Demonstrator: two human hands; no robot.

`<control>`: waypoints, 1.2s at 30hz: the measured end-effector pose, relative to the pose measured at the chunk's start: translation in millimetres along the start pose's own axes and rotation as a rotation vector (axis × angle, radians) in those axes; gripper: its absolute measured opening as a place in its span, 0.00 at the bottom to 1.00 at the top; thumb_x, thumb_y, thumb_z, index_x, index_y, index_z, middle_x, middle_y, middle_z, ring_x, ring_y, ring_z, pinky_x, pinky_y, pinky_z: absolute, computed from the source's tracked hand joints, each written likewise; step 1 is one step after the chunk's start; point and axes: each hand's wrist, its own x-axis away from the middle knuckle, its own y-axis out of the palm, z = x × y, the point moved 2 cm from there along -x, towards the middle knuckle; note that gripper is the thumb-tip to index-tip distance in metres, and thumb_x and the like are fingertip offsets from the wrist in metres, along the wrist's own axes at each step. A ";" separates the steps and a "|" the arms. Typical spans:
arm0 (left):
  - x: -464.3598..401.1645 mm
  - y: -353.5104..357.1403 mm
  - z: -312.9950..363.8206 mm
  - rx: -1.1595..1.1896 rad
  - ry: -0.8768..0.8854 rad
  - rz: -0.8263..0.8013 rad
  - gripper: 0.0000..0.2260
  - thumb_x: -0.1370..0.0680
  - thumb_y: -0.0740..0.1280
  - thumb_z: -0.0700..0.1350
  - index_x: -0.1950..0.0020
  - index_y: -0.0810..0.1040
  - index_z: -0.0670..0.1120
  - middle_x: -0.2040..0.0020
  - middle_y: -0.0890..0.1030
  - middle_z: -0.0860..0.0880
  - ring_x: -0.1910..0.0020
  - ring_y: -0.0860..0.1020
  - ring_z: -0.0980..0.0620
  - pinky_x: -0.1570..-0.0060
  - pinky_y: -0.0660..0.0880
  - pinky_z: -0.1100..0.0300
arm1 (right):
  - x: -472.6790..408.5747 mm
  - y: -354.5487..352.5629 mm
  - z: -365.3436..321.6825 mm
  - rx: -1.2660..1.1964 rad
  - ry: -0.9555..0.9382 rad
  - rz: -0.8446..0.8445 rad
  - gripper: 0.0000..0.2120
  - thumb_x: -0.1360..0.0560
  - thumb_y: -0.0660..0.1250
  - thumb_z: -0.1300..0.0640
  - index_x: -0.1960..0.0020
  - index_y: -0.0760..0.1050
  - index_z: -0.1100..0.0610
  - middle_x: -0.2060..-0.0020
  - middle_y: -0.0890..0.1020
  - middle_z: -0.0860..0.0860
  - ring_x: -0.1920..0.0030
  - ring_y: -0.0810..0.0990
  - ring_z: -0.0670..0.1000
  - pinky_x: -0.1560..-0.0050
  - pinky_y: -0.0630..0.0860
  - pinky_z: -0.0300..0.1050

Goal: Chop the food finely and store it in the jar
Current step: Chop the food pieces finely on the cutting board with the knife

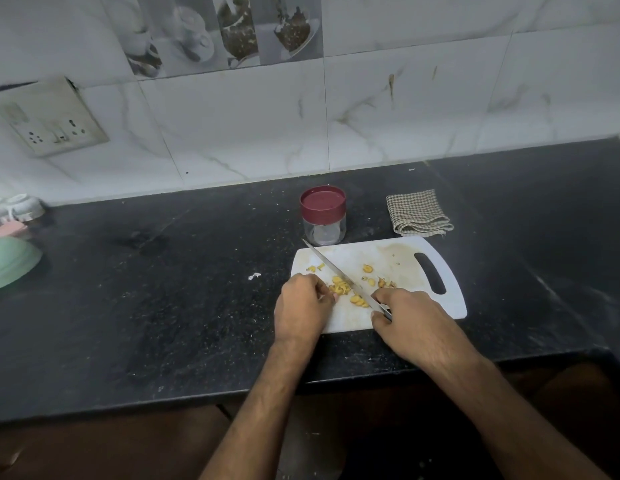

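Black speckled counter [163,306], marble-tiled wall. My right hand [410,323] grips the knife [336,271]; left fingers [327,294] curl, pinching yellow food [341,287] on the white board [398,258]. Lidded jar [323,216] just behind.

The knife [339,276] handle is pretty much buried in the right hand [410,323], so no telling what it looks like. The left hand [303,306] fingertips are tucked under, and they cover part of the yellow pieces [343,289]. Can't make out what food that is, too small. The green bowl [10,261] and cups [17,207] are cut off at the left edge.
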 end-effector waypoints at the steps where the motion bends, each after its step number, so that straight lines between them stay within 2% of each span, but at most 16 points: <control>1: 0.5 1.3 0.6 -0.007 0.003 -0.004 0.06 0.24 0.75 0.49 0.59 0.81 0.51 0.59 0.81 0.56 0.59 0.79 0.56 0.54 0.81 0.52 | -0.3 -0.3 -0.1 -0.002 0.002 0.004 0.20 0.19 0.62 0.49 0.27 0.71 0.46 0.43 0.82 0.49 0.52 0.79 0.49 0.47 0.80 0.48; 8: -8.1 -1.8 -4.4 0.057 -0.024 -0.046 0.05 0.22 0.72 0.46 0.58 0.82 0.50 0.58 0.82 0.55 0.58 0.80 0.56 0.53 0.81 0.53 | -3.4 -3.1 1.3 -0.005 0.009 0.011 0.21 0.19 0.62 0.49 0.26 0.70 0.46 0.43 0.82 0.48 0.50 0.81 0.50 0.47 0.80 0.48; 14: -52.4 -12.7 -0.9 -0.041 0.039 0.084 0.07 0.22 0.67 0.40 0.59 0.79 0.49 0.55 0.81 0.51 0.57 0.80 0.52 0.58 0.77 0.54 | -2.2 -3.1 3.6 -0.006 0.005 0.022 0.20 0.19 0.62 0.49 0.27 0.71 0.47 0.45 0.83 0.48 0.53 0.80 0.49 0.49 0.80 0.47; 17: -66.4 -8.6 -3.3 -0.054 0.049 0.064 0.08 0.22 0.70 0.42 0.61 0.78 0.50 0.56 0.81 0.53 0.57 0.80 0.54 0.56 0.80 0.51 | -0.4 -3.3 2.9 -0.009 0.008 0.024 0.21 0.18 0.62 0.49 0.26 0.70 0.47 0.43 0.82 0.48 0.52 0.80 0.49 0.48 0.80 0.47; 19: -68.1 -4.6 -5.7 -0.021 0.062 0.033 0.07 0.21 0.71 0.42 0.59 0.80 0.49 0.56 0.82 0.53 0.58 0.80 0.56 0.55 0.80 0.53 | -0.7 -3.4 4.8 -0.007 0.010 0.019 0.20 0.18 0.62 0.49 0.26 0.70 0.48 0.43 0.82 0.49 0.52 0.79 0.49 0.48 0.80 0.47; 22: -57.9 -3.5 -3.6 0.004 0.146 0.043 0.05 0.19 0.69 0.43 0.51 0.84 0.46 0.52 0.79 0.51 0.54 0.77 0.53 0.52 0.77 0.56 | -3.2 -0.5 9.5 -0.004 0.015 0.007 0.19 0.18 0.61 0.49 0.28 0.72 0.48 0.50 0.81 0.48 0.54 0.79 0.49 0.51 0.79 0.45; 24: -42.6 -5.3 1.0 0.062 0.226 0.042 0.06 0.18 0.68 0.45 0.45 0.84 0.45 0.51 0.77 0.51 0.54 0.76 0.54 0.51 0.75 0.58 | -3.8 1.2 10.9 -0.006 0.020 0.007 0.19 0.18 0.61 0.49 0.28 0.72 0.49 0.54 0.79 0.47 0.56 0.78 0.49 0.54 0.76 0.43; 27: -16.5 -3.8 3.6 0.163 0.312 -0.068 0.08 0.23 0.75 0.50 0.47 0.84 0.49 0.52 0.75 0.54 0.57 0.75 0.57 0.55 0.74 0.63 | -3.1 1.9 10.3 -0.015 0.030 -0.002 0.20 0.17 0.60 0.50 0.27 0.71 0.50 0.49 0.81 0.50 0.55 0.77 0.49 0.51 0.75 0.43; 28: -11.5 -1.3 2.5 0.162 0.313 -0.104 0.09 0.25 0.77 0.50 0.48 0.83 0.49 0.52 0.74 0.55 0.57 0.75 0.58 0.55 0.75 0.63 | -2.4 2.4 10.1 -0.015 0.027 -0.006 0.19 0.17 0.60 0.50 0.27 0.71 0.50 0.50 0.81 0.49 0.55 0.77 0.48 0.52 0.75 0.43; 31: -9.3 4.3 -0.5 0.124 0.279 -0.116 0.12 0.29 0.80 0.49 0.50 0.83 0.48 0.52 0.74 0.55 0.56 0.75 0.58 0.53 0.77 0.59 | 0.3 3.8 8.5 -0.014 0.013 -0.025 0.17 0.18 0.61 0.49 0.30 0.73 0.50 0.56 0.78 0.47 0.57 0.78 0.48 0.55 0.76 0.43; 36: -12.3 5.5 0.8 0.063 0.338 -0.063 0.07 0.24 0.76 0.46 0.50 0.84 0.46 0.51 0.77 0.53 0.55 0.77 0.54 0.50 0.78 0.52 | 2.6 -0.4 8.3 0.001 0.015 -0.012 0.20 0.18 0.61 0.49 0.26 0.70 0.50 0.46 0.82 0.50 0.55 0.77 0.48 0.48 0.77 0.45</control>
